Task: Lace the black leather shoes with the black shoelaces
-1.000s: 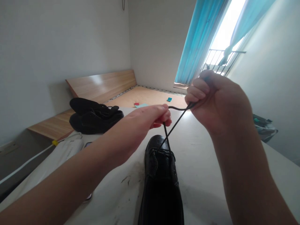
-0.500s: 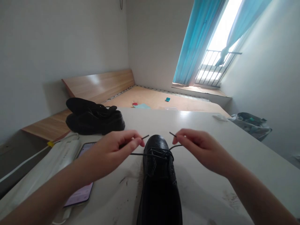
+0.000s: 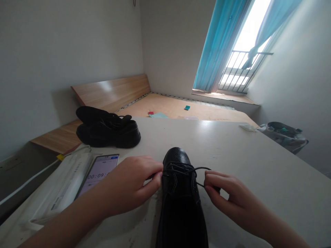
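A black leather shoe (image 3: 178,206) stands on the white table, toe pointing away from me, with its thin black shoelace (image 3: 200,168) threaded near the toe. At the shoe's left side, my left hand (image 3: 141,181) is closed, thumb and forefinger pinching the lace where it comes across the shoe. To the right of the shoe, my right hand (image 3: 227,189) is pinched on the lace too; two strands run from the shoe's right side to its fingertips. The lace ends are hidden within my fingers.
A pair of black shoes (image 3: 108,129) rests at the table's back left. A phone (image 3: 103,168) with a timer lies beside a white power strip (image 3: 64,182), partly under my left forearm. Beyond the table (image 3: 222,148) are a bed (image 3: 170,106) and a bin (image 3: 284,134).
My right hand has moved down and a little right, and my left hand has come down against the shoe's side. The lace tips that stuck out of my fingers no longer show.
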Action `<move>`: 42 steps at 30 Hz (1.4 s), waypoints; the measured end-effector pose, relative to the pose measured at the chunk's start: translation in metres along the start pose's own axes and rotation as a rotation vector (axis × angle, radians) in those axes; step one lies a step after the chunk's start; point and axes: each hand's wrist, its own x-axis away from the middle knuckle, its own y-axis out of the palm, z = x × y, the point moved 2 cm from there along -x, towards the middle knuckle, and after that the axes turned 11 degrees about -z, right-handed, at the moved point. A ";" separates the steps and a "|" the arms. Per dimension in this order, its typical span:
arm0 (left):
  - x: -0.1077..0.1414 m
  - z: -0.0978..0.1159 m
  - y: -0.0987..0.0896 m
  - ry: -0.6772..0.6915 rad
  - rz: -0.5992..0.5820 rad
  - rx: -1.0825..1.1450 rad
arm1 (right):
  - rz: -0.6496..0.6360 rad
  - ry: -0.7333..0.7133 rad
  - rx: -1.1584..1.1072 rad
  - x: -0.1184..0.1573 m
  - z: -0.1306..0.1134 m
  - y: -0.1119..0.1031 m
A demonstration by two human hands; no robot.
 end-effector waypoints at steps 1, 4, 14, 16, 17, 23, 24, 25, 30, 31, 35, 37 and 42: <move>0.000 -0.001 0.001 0.004 0.011 -0.006 | -0.010 0.000 -0.006 0.000 0.001 0.001; -0.001 -0.002 0.004 0.019 0.005 -0.010 | -0.014 -0.011 -0.019 -0.002 0.001 0.002; -0.007 0.004 0.014 0.037 0.093 -0.107 | 0.318 -0.039 0.293 0.001 -0.003 0.002; -0.005 0.005 0.014 0.028 0.192 -0.179 | 0.443 -0.047 0.396 0.004 -0.009 0.005; -0.004 0.006 0.014 0.028 0.241 -0.201 | 0.495 -0.046 0.432 0.004 -0.012 0.008; 0.001 0.007 0.011 0.018 0.348 -0.078 | 0.617 -0.114 0.476 0.008 -0.020 0.022; 0.002 0.008 0.012 0.019 0.345 -0.063 | 0.614 -0.133 0.505 0.010 -0.020 0.025; 0.002 0.009 0.013 0.023 0.339 -0.059 | 0.598 -0.148 0.552 0.012 -0.020 0.028; 0.002 0.021 0.021 0.059 0.391 -0.196 | 0.428 -0.073 0.749 0.022 -0.030 0.035; 0.002 0.024 0.023 0.060 0.418 -0.226 | 0.403 -0.055 0.746 0.021 -0.033 0.035; 0.005 0.034 0.029 -0.008 0.465 -0.267 | 0.387 0.003 0.739 0.013 -0.046 0.030; 0.006 0.037 0.029 -0.040 0.467 -0.260 | 0.389 0.019 0.745 0.006 -0.049 0.027; 0.006 0.037 0.026 -0.033 0.421 -0.275 | 0.352 0.030 0.733 0.001 -0.053 0.020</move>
